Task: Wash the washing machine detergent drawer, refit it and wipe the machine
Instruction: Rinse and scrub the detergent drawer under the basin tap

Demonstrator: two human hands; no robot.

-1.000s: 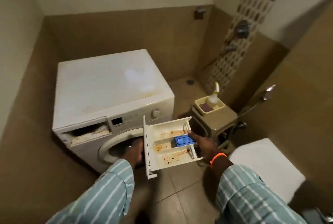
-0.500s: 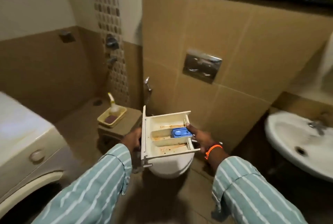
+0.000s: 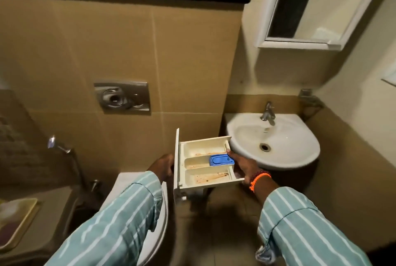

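Observation:
I hold the white detergent drawer (image 3: 201, 174) level in front of me, above the floor between the toilet and the basin. Its three compartments carry brown-orange stains, and a blue insert (image 3: 221, 159) sits in the middle one. My left hand (image 3: 163, 166) grips the drawer's front panel on the left. My right hand (image 3: 244, 166) holds the drawer's right end, thumb by the blue insert. The washing machine is out of view.
A white wash basin (image 3: 300, 158) with a chrome tap (image 3: 267, 112) stands just right of the drawer. A white toilet (image 3: 159, 223) is below my left arm, a flush plate (image 3: 122, 98) on the tiled wall. A yellow tray (image 3: 19, 220) sits at far left.
I have turned right, away from the washing machine, carrying the drawer in both hands. The machine has left the view and the basin is now beside the drawer.

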